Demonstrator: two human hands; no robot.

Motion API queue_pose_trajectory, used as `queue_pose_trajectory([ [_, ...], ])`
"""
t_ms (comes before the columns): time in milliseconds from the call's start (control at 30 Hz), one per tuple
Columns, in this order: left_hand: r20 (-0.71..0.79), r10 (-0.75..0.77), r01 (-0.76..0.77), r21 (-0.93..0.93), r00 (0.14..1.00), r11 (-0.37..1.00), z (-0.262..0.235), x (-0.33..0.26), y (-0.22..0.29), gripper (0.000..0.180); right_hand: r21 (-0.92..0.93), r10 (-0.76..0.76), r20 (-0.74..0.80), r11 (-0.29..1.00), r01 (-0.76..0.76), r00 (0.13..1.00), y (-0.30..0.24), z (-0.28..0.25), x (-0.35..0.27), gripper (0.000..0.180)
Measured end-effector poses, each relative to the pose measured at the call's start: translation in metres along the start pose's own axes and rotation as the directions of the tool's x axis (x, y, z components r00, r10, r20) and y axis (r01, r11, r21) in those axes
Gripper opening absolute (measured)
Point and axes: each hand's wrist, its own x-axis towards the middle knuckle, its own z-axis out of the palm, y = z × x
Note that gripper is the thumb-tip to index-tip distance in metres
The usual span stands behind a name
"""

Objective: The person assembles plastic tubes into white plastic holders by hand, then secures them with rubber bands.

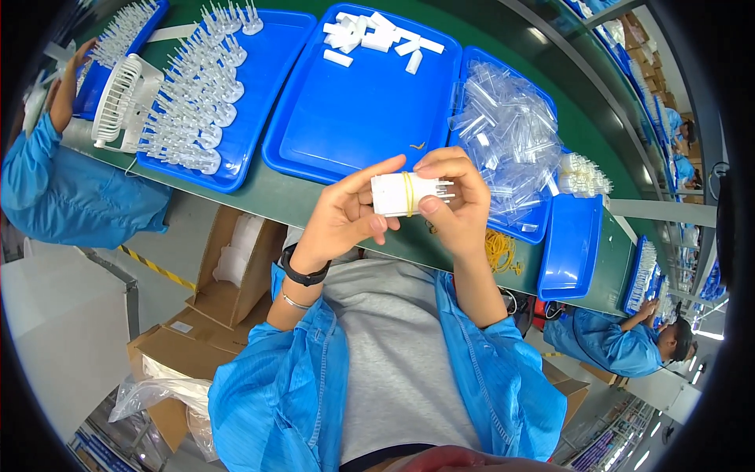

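Observation:
Between my two hands is a white block-shaped bundle with yellow rubber bands round its middle and thin pale prongs sticking out of its right end. My left hand grips its left end, fingers behind and thumb below. On the other side, my right hand pinches the right part, thumb in front by the bands and fingers over the top. The bundle is held above the near edge of a blue tray with loose white rectangular pieces at its far end. A pile of yellow rubber bands lies to the right.
At left, a blue tray bears rows of white pronged parts beside a white slotted rack. Clear plastic sleeves heap on another tray; a smaller blue tray is farther right. Co-workers in blue flank me; cardboard boxes stand below left.

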Motion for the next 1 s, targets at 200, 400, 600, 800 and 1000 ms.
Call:
queue_pose_trajectory([
  [200, -0.137, 0.064, -0.053, 0.084, 0.988, 0.995, 0.000, 0.001, -0.003, 0.055, -0.039, 0.032, 0.020, 0.999, -0.031, 0.999, 0.002, 0.005, -0.002, 0.026],
  [400, -0.224, 0.169, -0.144, 0.123, 0.960, 0.982, -0.001, 0.003, -0.008, 0.051, 0.348, 0.236, -0.101, 0.919, -0.188, 0.966, 0.006, 0.010, -0.007, 0.031],
  [600, -0.192, 0.180, -0.123, 0.277, 0.965, 0.953, 0.006, -0.003, 0.004, 0.051, 0.356, 0.284, 0.042, 0.892, -0.280, 0.958, 0.001, -0.005, -0.008, 0.028],
  [800, -0.122, 0.151, -0.088, 0.412, 0.981, 0.907, 0.002, 0.002, 0.003, 0.050, 0.319, 0.259, 0.009, 0.915, -0.248, 0.966, 0.005, -0.001, -0.008, 0.038],
  [1000, -0.129, -0.104, 0.036, -0.445, 0.986, 0.895, 0.003, 0.013, -0.009, 0.052, -0.059, 0.127, -0.089, 0.989, -0.132, 0.988, 0.004, 0.006, -0.007, 0.065],
])
